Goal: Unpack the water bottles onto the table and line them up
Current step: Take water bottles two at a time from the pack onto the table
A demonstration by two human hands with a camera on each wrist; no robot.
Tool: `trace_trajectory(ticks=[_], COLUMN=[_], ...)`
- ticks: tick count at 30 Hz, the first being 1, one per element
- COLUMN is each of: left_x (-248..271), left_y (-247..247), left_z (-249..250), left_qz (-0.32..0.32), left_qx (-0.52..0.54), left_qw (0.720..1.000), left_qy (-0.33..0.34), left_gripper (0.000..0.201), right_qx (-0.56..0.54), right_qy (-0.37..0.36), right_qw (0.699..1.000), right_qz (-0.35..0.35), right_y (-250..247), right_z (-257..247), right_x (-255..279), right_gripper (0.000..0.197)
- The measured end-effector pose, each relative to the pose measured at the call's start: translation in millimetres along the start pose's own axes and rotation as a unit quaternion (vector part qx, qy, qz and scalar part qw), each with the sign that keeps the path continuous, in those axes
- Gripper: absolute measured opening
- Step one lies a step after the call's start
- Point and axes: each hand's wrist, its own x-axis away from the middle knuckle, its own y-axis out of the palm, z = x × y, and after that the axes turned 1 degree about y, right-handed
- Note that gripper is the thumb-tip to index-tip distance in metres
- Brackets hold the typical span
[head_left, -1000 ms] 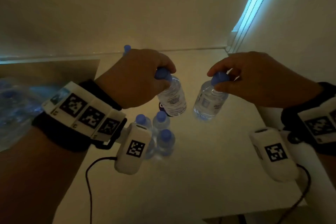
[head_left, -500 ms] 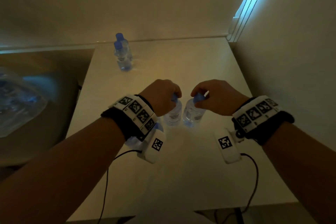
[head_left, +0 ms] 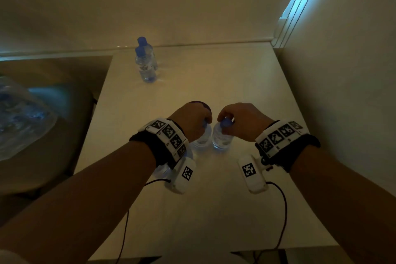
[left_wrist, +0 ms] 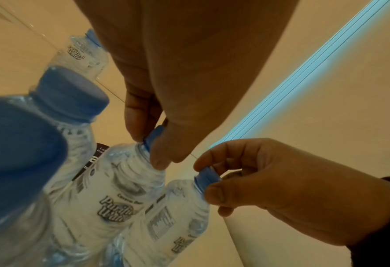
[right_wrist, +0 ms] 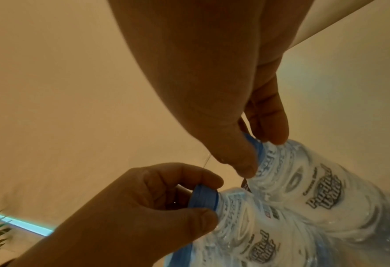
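Observation:
Two clear water bottles with blue caps stand side by side on the pale table [head_left: 214,210]. My left hand [head_left: 205,123] pinches the cap of the left bottle [head_left: 201,140], whose cap [left_wrist: 154,135] sits between thumb and fingers. My right hand [head_left: 225,121] pinches the cap of the right bottle [head_left: 221,140]; the right wrist view shows this bottle [right_wrist: 315,189] under the thumb. The two bottles almost touch. Two more bottles [head_left: 145,64] stand one behind the other at the table's far left. Other bottles [left_wrist: 70,95] stand under my left wrist, mostly hidden in the head view.
A crumpled plastic pack [head_left: 19,118] with bottles inside lies on a low seat left of the table. A dark round object [head_left: 199,104] shows just beyond my left hand. Walls close the far and right sides; a window blind [head_left: 300,2] glows at the upper right.
Both hands came down and together, bringing the two bottles from the air onto the table side by side. My head view has pulled back, showing the far pair.

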Motion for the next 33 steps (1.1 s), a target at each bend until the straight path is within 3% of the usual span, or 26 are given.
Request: trace_trajectory(ticks=[5,12,27,33], left_x=[2,7,10,11], left_y=[7,7,9,10], left_z=[-7,-9,-8,-10], left_qz=[-0.015,-0.004,0.013,0.007], left_qx=[0.003,0.015,0.011,-0.001], left_qw=[1.0,1.0,1.0,1.0], left_qy=[-0.023,-0.014,-0.007,-0.007], left_gripper=[0.029,0.029,0.034,0.038], right_qx=[-0.039,-0.04,-0.067,-0.055], right_qy=[0.014,-0.011,0.007,0.012], right_qw=[0.999,0.998,0.995,0.997], right_qz=[0.022,0.036,0.067,0.044], right_y=[13,17,24,27], right_z=[6,9,13,15], right_x=[-1,-2,-4,-5], right_gripper=[0.03,0.031,0.035,0.04])
